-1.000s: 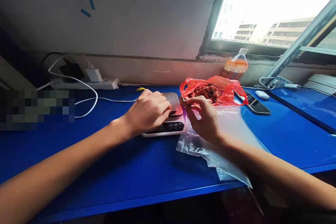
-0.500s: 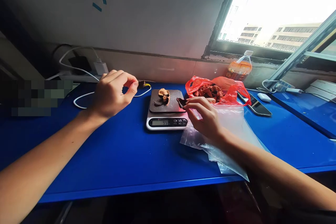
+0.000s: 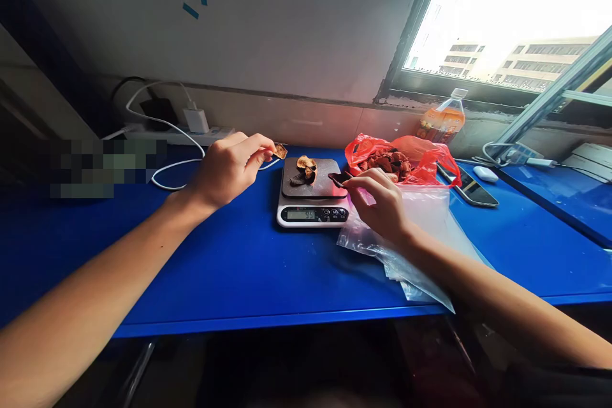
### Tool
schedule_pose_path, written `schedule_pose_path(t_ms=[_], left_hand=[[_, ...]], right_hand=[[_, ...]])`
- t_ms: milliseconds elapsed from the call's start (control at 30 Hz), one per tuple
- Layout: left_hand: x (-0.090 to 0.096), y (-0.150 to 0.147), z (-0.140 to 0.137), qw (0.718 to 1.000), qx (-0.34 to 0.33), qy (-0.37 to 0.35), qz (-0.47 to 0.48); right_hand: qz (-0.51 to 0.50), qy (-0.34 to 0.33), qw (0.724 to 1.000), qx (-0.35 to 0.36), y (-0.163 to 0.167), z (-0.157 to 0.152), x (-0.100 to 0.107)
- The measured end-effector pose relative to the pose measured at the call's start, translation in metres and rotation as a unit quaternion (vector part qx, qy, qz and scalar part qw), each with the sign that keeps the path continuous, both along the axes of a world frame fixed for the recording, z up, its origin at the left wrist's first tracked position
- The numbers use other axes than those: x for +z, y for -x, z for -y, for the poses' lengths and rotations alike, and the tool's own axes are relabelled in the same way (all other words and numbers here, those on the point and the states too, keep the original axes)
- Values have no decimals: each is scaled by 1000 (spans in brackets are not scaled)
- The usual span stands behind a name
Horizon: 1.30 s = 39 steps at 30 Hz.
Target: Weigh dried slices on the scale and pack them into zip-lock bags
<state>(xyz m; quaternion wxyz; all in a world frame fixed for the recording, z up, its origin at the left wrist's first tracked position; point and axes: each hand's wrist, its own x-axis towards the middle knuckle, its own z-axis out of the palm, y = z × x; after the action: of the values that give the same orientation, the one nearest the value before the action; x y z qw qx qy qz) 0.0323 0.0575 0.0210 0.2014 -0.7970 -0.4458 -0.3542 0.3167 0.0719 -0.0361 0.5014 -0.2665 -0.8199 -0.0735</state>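
A red plastic bag (image 3: 421, 156) holds dried brown pieces; a few lie on the scale (image 3: 313, 194). The left hand (image 3: 229, 166) pinches a small piece (image 3: 280, 151) beside the scale, the right hand (image 3: 382, 204) a dark piece (image 3: 339, 177) at its right edge, over clear bags (image 3: 421, 236). Blue counter (image 3: 239, 268) lies bare toward the near edge

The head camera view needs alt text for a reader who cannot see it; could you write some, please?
Over a blue table, the left hand pinches a dried piece beside a kitchen scale holding more; the right hand holds a dark piece at its edge.
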Motion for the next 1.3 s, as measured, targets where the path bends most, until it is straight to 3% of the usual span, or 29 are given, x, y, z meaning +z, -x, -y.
schedule_pose_path(t_ms=[167,367,533,633,767,833,1000,1133,1300], left_hand=[[-3,0,-2,999,-30,-20,-25],[0,-3,2,996,-84,-21,-12],[1,-21,16,988,-151,-22,-5],[-2,-42,24,982,-189,-6,-4],[-12,-66,28,963,-267,-13,-45],[-16,-71,28,954,-291,-29,-64],[-12,-59,30,955,-292,-25,-51],[-1,-42,30,962,-267,-34,-40],[3,-33,26,970,-238,-31,-45]], right_hand=[[54,51,997,28,2,-7,-2],[38,38,998,-14,-5,-5,2],[43,46,997,39,-5,6,9],[28,93,992,80,-1,15,15],[-21,204,971,122,6,25,19],[-21,219,968,121,8,28,23],[-63,151,986,-22,-11,14,38],[-92,151,972,-157,-49,-16,39],[-119,137,962,-205,-87,-53,21]])
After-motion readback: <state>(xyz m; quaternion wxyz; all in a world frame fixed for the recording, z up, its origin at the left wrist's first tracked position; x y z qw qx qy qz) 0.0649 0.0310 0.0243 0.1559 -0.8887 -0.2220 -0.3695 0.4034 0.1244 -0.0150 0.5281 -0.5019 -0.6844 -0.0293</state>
